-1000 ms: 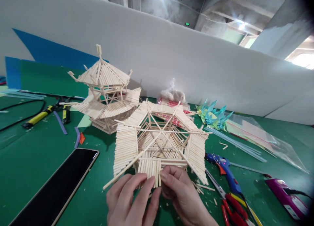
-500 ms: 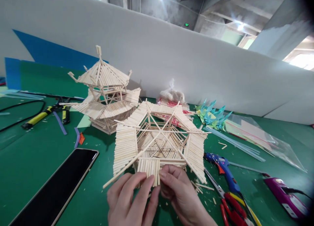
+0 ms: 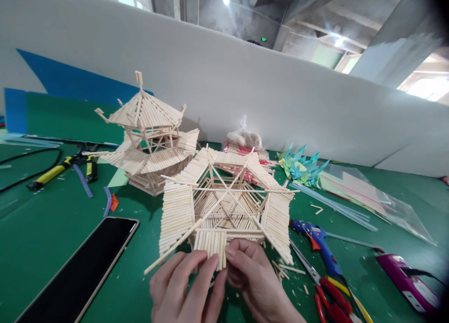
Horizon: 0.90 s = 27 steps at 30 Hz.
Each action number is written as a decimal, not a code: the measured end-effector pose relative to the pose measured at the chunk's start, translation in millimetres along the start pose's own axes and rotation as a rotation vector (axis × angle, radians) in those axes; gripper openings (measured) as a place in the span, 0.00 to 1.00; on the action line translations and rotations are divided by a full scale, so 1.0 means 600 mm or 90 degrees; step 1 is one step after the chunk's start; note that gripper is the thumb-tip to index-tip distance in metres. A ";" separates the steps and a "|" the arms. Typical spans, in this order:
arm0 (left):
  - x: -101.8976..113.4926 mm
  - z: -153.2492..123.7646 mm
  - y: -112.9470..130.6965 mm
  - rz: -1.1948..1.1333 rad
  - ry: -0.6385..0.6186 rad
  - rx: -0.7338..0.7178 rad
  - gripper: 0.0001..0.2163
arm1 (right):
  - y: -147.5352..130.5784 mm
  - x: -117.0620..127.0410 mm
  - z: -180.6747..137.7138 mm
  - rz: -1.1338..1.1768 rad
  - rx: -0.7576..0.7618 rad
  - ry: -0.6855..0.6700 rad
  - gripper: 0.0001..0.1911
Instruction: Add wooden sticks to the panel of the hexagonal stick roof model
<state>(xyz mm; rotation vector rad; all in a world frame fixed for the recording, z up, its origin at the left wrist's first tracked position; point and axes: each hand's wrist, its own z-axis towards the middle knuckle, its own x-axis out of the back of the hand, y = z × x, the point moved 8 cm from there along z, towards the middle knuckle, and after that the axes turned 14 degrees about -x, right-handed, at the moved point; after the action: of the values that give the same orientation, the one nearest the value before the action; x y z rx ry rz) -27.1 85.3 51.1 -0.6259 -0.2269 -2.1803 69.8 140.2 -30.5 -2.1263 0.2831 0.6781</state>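
A half-built pavilion model (image 3: 177,213) of thin wooden sticks stands in front of me, its centre uncovered, with long sticks crossing over the top. Several sticks lie side by side in a short front roof panel (image 3: 206,241). My left hand (image 3: 187,283) grips this panel's lower edge, fingertips on top and thumb near its right end. At the panel's right edge, my right hand (image 3: 250,269) is closed, thumb and forefinger pinched at the outermost wooden stick (image 3: 225,250). The two hands nearly meet; the lower stick ends are partly hidden by my fingers.
Behind left stands a tiered stick pavilion (image 3: 147,150). A phone (image 3: 80,271) lies at left, yellow-black pliers (image 3: 58,171) beyond it. At right are a blue glue gun (image 3: 321,245), red-handled scissors (image 3: 333,297), a purple device (image 3: 407,278) and a folded-paper piece (image 3: 301,166).
Both hands keep the same hold on the front panel and its end stick. The whole view has shifted slightly, with things sitting a little lower and further left.
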 end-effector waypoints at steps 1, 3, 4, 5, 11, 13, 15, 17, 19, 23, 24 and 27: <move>0.000 0.000 0.000 0.001 -0.001 0.000 0.13 | 0.000 0.000 0.000 0.001 0.001 -0.001 0.14; 0.002 -0.001 0.000 0.004 0.004 0.006 0.13 | 0.000 -0.001 -0.001 0.000 0.004 -0.001 0.14; 0.003 -0.002 0.000 0.005 0.005 0.008 0.13 | 0.001 -0.001 -0.001 -0.001 0.003 0.000 0.14; 0.004 -0.002 0.001 0.006 0.008 0.008 0.13 | 0.001 -0.001 -0.001 -0.001 0.002 0.000 0.14; 0.003 -0.004 0.001 0.000 0.005 0.009 0.13 | 0.002 -0.001 -0.001 -0.003 0.005 -0.002 0.14; 0.003 -0.004 0.002 0.004 0.006 0.000 0.13 | 0.002 -0.001 0.000 -0.005 0.005 0.000 0.14; 0.002 -0.004 0.002 0.008 0.006 0.000 0.13 | 0.003 0.000 0.000 -0.006 0.002 -0.001 0.14; 0.001 -0.004 0.002 0.010 0.005 0.002 0.13 | 0.004 0.000 0.000 -0.004 0.002 -0.003 0.14; 0.000 -0.003 0.003 0.011 0.005 -0.001 0.13 | 0.003 0.001 0.000 -0.002 0.004 -0.003 0.15; 0.001 -0.002 0.001 0.015 0.009 0.004 0.13 | 0.004 0.001 0.001 -0.004 -0.003 0.002 0.15; 0.001 -0.002 0.000 0.013 0.010 0.005 0.13 | 0.004 0.000 0.002 -0.004 -0.006 0.003 0.15; 0.001 -0.001 0.000 0.009 0.003 -0.001 0.13 | 0.005 0.000 0.002 0.005 -0.012 0.004 0.15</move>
<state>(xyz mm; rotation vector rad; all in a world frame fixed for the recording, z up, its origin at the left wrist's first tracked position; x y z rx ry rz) -27.8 84.5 50.7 -0.6209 -0.2174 -2.1690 67.7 139.4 -33.0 -2.1459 0.2901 0.6812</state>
